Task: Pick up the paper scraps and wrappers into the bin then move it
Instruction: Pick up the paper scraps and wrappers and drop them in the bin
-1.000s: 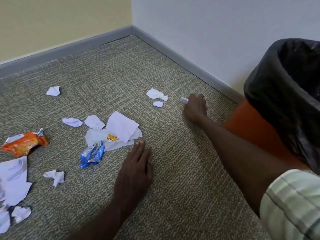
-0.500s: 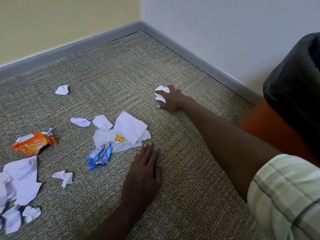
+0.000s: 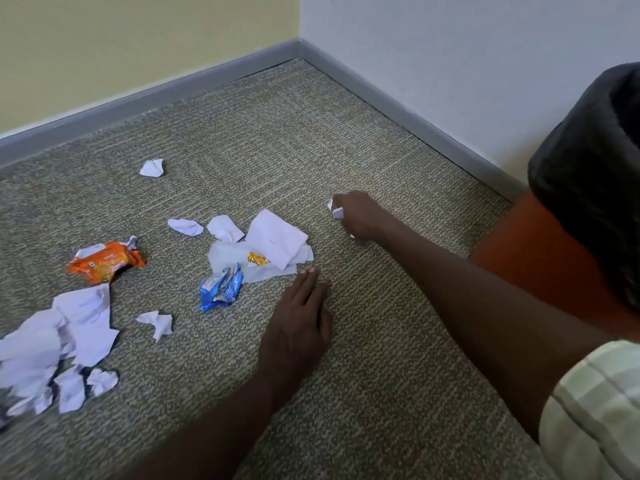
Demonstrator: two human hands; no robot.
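Right hand [image 3: 356,216] is curled tight around a wad of white scraps [image 3: 336,210] peeking out past the knuckles, while the left hand [image 3: 298,327] lies flat, fingers straight and together, braced on the carpet [image 3: 381,358] just short of the central paper pile [image 3: 277,244]. The risk: that fist looks full, so a piece could slip out on the swing to the bin [image 3: 595,209] on the right, or another grab could spill it. No print is legible on the orange wrapper [image 3: 104,262] or blue wrapper [image 3: 221,287].

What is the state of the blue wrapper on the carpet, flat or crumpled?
Crumpled. The blue wrapper is creased and twisted, lying on the carpet beside the white papers.
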